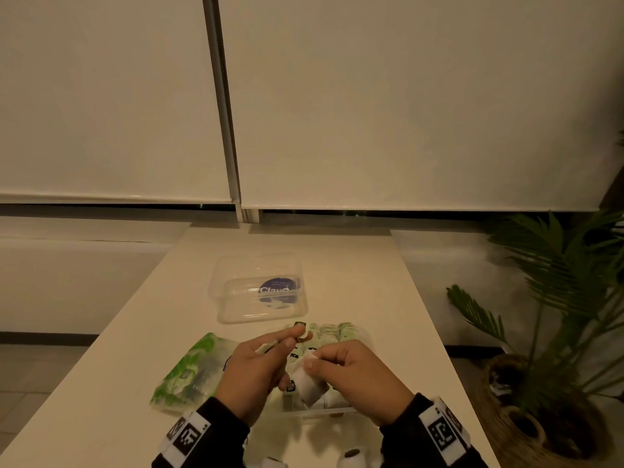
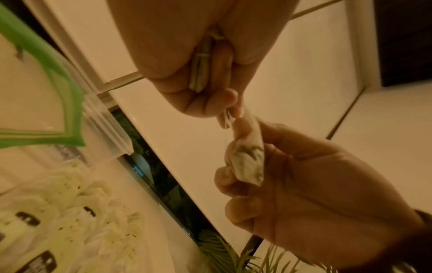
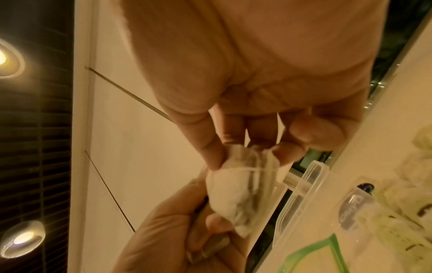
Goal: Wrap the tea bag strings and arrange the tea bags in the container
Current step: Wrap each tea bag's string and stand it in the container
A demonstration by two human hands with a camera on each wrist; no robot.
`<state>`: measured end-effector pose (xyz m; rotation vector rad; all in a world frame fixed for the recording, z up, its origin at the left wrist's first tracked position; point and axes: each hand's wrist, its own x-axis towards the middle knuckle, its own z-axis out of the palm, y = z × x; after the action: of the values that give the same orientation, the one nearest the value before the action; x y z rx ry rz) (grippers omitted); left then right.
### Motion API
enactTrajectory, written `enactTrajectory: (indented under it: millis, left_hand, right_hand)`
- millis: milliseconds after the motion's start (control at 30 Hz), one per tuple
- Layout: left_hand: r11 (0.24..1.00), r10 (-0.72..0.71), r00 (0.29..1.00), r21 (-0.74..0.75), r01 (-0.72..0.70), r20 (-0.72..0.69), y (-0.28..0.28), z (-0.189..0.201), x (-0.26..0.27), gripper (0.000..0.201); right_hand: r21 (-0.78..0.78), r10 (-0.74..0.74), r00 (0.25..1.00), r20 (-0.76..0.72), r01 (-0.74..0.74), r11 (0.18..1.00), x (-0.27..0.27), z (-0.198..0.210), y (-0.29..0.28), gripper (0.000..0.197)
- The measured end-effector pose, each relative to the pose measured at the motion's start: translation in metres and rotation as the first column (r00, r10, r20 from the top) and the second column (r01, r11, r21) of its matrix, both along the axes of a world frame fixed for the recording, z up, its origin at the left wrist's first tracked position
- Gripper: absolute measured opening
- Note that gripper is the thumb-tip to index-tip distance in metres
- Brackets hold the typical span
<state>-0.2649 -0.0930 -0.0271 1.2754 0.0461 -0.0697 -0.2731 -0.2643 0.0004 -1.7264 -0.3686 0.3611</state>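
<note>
My right hand (image 1: 314,361) pinches a white tea bag (image 1: 309,383) by its upper edge, low over the table. In the right wrist view its fingers (image 3: 215,153) hold the bag (image 3: 233,190), and a thin string crosses its top. My left hand (image 1: 297,336) is just to the left and pinches the paper tag (image 2: 225,119) at the string's end. A folded pale piece (image 2: 201,70) is also tucked in the left palm. Under both hands stands a clear container (image 1: 314,413) with several tea bags (image 1: 332,332) in it.
A clear plastic lid (image 1: 260,292) with a blue round label lies farther back on the white table (image 1: 371,282). A green-printed pouch (image 1: 192,373) lies to my left. A potted palm (image 1: 557,298) stands beyond the table's right edge. White rolls (image 1: 351,462) sit near the front edge.
</note>
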Motion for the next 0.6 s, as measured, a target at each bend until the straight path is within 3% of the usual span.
enactTrajectory:
  millis: [167, 367, 467, 567, 600]
  left_hand:
    - [0.982, 0.071, 0.979, 0.159, -0.103, 0.191, -0.007, 0.008, -0.005, 0.03]
    - [0.973, 0.103, 0.937, 0.16, -0.164, 0.334, -0.012, 0.006, -0.008, 0.032]
    - [0.967, 0.061, 0.922, 0.207, -0.15, 0.383, -0.011, 0.003, -0.009, 0.027]
    - [0.975, -0.03, 0.904, 0.21, -0.068, 0.427, -0.006, 0.003, -0.01, 0.007]
    - [0.974, -0.06, 0.897, 0.222, -0.043, 0.438, -0.003, 0.002, -0.01, 0.01]
  right_hand:
    - [-0.076, -0.152, 0.988, -0.014, 0.151, 0.986, 0.002, -0.004, 0.007, 0.039]
    - [-0.032, -0.238, 0.963, -0.126, 0.236, 0.971, 0.003, -0.008, 0.01, 0.035]
    - [-0.003, -0.252, 0.946, -0.205, 0.257, 0.966, 0.003, -0.006, 0.007, 0.025]
    - [0.094, -0.231, 0.914, -0.332, 0.276, 0.957, 0.005, -0.002, 0.005, 0.018]
    - [0.135, -0.214, 0.902, -0.375, 0.281, 0.95, 0.006, -0.001, 0.005, 0.016]
